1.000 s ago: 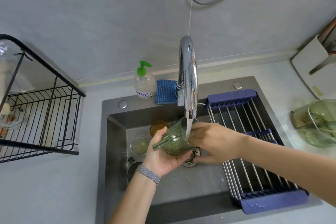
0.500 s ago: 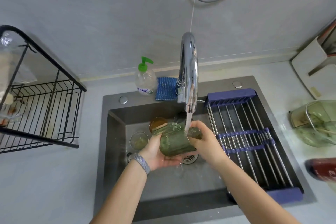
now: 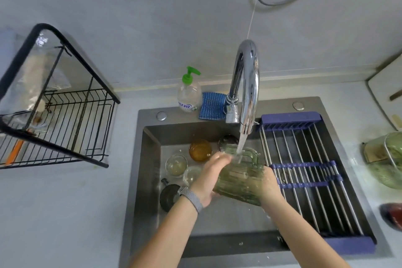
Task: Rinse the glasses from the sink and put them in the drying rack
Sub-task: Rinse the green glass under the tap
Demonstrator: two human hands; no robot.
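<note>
A green ribbed glass [image 3: 240,175] is held between both hands under the running faucet [image 3: 247,93], and water falls into its mouth. My left hand [image 3: 207,177] grips its left side; my right hand [image 3: 269,183] holds its right side from behind. Left in the dark sink [image 3: 150,159] lie an amber glass [image 3: 200,149], two clear glasses [image 3: 176,164] [image 3: 191,174] and a dark glass [image 3: 227,140] at the back. The black wire drying rack [image 3: 71,126] stands on the counter to the left.
A blue roll-up rack [image 3: 304,172] spans the sink's right half. A soap bottle [image 3: 188,91] and blue cloth [image 3: 212,105] sit behind the sink. A dark round stopper [image 3: 169,196] lies in the basin. A green glass container [image 3: 385,159] is on the right counter.
The green glass has been turned more upright with its mouth under the stream. My right hand shifted from the rim to the glass's right side.
</note>
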